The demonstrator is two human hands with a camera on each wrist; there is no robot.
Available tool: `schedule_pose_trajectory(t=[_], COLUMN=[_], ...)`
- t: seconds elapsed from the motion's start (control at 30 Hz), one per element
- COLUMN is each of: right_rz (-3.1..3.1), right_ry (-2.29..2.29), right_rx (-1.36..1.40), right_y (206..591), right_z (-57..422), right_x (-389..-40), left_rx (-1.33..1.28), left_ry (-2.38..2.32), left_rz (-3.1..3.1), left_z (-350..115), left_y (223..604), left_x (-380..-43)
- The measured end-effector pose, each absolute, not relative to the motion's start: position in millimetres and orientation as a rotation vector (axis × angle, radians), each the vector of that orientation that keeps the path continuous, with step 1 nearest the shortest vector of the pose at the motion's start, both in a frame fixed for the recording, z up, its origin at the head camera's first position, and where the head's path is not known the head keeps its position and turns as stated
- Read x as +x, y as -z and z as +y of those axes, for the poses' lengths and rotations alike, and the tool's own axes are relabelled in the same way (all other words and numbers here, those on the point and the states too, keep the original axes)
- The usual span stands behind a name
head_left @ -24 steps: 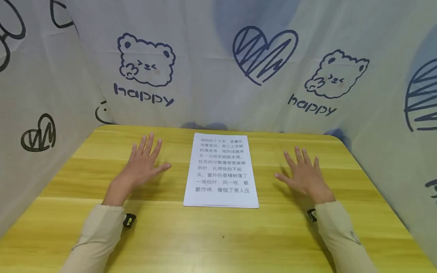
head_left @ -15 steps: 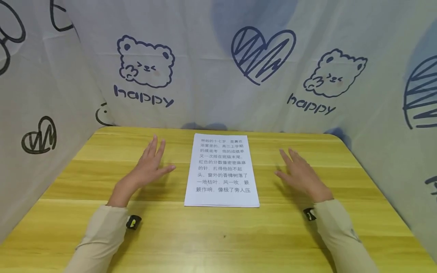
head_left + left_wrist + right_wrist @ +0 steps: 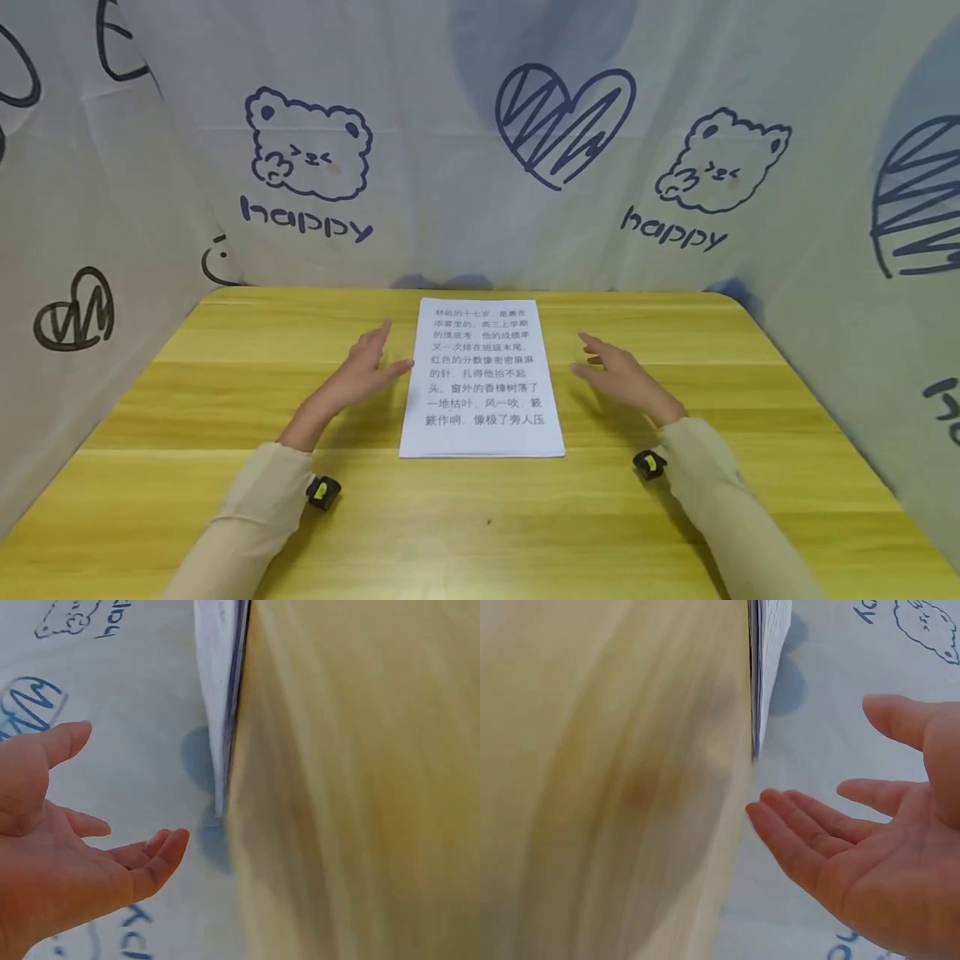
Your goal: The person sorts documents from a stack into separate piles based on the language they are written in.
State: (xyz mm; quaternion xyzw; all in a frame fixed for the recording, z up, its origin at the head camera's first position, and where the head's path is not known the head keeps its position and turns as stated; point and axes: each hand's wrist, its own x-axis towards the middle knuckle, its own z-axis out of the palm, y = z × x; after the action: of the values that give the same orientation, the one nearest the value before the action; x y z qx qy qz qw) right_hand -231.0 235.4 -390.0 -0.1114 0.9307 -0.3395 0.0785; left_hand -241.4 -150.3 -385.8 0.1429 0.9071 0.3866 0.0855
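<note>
A stack of white paper point(image 3: 483, 379), its top sheet printed with lines of Chinese text, lies flat on the wooden table. Just left of it is my left hand point(image 3: 356, 377), palm turned inward, thumb tip right at the stack's left edge in the head view. On the other side my right hand point(image 3: 622, 377) faces it, thumb and fingers apart, a short gap from the right edge. Both hands hold nothing. In the left wrist view the stack point(image 3: 221, 690) shows edge-on beyond the relaxed fingers point(image 3: 154, 866); the right wrist view shows the loosely bent fingers point(image 3: 795, 832) likewise.
The yellow wood-grain table point(image 3: 480, 542) has a far edge close behind the paper. A pale cloth curtain point(image 3: 435, 167) with bear and heart drawings hangs around the back and sides. Each wrist wears a small black camera, such as the left wrist camera point(image 3: 323, 492).
Both hands have moved inward toward the paper stack and turned from palms down to palms facing each other. The paper stays in place on the table; the head view has shifted slightly.
</note>
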Motion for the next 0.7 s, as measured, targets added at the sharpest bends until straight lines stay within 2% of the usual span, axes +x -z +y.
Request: schedule_pose_trajectory(t=[0.27, 0.7], right_rz=[2.734, 2.497], right_ry=[1.036, 1.133], right_rx=[-0.264, -0.206], right_y=[387, 397], right_z=[211, 202], right_x=[-260, -284], left_rx=[0.166, 0.141], left_ry=[-1.366, -1.181], left_rz=[2.403, 2.469], left_z=[-146, -137], left_y=[393, 402], left_x=[-266, -276])
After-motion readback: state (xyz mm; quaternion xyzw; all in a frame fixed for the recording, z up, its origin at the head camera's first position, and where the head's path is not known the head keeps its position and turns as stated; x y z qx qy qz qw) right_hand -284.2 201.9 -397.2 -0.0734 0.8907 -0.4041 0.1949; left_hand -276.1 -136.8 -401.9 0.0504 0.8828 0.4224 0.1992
